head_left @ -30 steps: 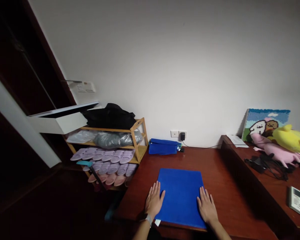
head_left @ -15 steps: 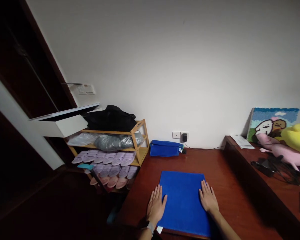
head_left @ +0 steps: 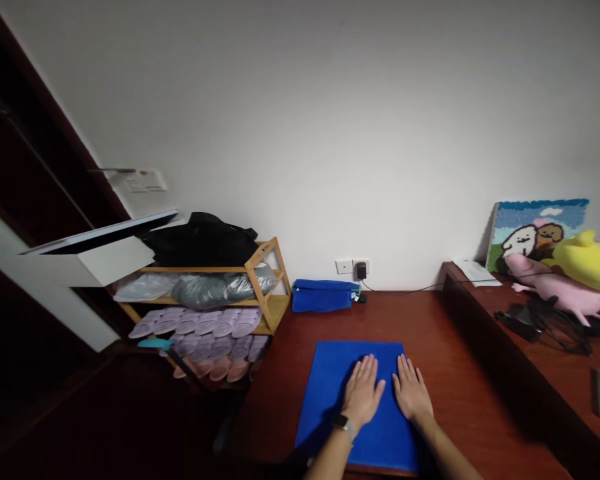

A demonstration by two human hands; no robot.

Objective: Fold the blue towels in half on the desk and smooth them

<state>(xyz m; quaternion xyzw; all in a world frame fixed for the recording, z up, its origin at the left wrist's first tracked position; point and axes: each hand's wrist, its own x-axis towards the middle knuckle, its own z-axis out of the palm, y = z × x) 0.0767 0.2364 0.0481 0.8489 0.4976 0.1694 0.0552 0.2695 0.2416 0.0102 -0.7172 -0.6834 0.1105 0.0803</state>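
A blue cloth (head_left: 330,380) lies spread flat on the reddish-brown table (head_left: 460,393). My left hand (head_left: 363,393), with a watch on the wrist, is over the middle of the cloth, palm down, its fingers stretched out. At the cloth's right edge rests my right hand (head_left: 412,392), also palm down with fingers extended. Neither hand grips anything. Against the wall at the back of the table is a folded blue cloth bundle (head_left: 324,295).
On the left, a wooden rack (head_left: 275,312) holds slippers (head_left: 197,322), plastic-wrapped items and a black bag (head_left: 200,240). A charger (head_left: 361,270) trails a cable along the wall. The raised right surface bears plush toys (head_left: 555,287), black cables and a picture (head_left: 535,233).
My left hand has moved right, from the cloth's left edge to its middle. My right hand stays at the right edge. The camera view has shifted slightly.
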